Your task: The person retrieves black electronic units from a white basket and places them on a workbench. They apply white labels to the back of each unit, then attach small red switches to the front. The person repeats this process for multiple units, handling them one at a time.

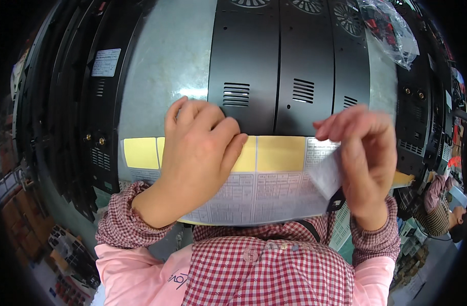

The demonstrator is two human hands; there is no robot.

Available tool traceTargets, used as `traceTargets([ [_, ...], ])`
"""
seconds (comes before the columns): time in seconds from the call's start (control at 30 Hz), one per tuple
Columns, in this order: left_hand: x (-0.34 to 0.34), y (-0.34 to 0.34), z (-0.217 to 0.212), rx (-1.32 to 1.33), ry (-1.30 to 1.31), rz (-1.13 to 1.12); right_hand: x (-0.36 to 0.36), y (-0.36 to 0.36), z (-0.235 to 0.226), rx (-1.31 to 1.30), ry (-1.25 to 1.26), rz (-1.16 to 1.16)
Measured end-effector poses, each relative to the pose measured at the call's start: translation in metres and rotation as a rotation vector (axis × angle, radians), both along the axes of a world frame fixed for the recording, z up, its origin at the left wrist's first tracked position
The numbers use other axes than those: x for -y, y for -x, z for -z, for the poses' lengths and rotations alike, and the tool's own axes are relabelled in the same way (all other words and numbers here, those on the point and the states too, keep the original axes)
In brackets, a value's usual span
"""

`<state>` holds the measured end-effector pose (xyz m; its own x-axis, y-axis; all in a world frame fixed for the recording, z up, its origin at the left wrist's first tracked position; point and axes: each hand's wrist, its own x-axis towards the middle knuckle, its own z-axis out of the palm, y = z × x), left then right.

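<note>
A sheet of stickers point(279, 191) lies in front of me, with printed silver labels and bare yellow backing where labels are gone. My left hand point(200, 145) holds it down, fingers curled over its far edge beside the black metal panels. To the right, my right hand point(369, 158) is raised above the sheet's end, its fingertips blurred by motion. A loose silver label point(328, 173) hangs from this hand, tilted over the sheet; the exact grip is partly hidden behind the fingers.
Three black metal panels point(243, 61) with vent slots and round fan grilles lie side by side on the grey table point(164, 66). More black cases point(106, 97) line the left. Clear plastic bags point(391, 30) sit at the far right. Another person point(437, 204) is at the right edge.
</note>
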<state>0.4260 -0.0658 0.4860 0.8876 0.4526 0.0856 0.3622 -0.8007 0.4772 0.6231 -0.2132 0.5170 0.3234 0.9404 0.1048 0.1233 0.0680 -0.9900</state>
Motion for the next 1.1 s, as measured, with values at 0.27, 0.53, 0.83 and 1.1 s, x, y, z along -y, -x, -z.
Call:
traceTargets([
  [0.27,-0.026,-0.018,-0.019,0.224,0.511,-0.132,-0.055,-0.006,0.011,0.274,0.08,-0.062],
  [0.53,-0.047,-0.023,0.007,0.318,0.516,-0.135,-0.075,-0.002,0.021,0.197,0.053,-0.005],
  [0.83,-0.06,-0.025,0.031,0.284,0.397,-0.294,-0.085,0.001,0.056,0.17,0.157,0.208],
  [1.1,-0.066,-0.026,0.044,0.287,0.252,-0.312,-0.1,0.007,0.036,0.013,0.276,0.252],
])
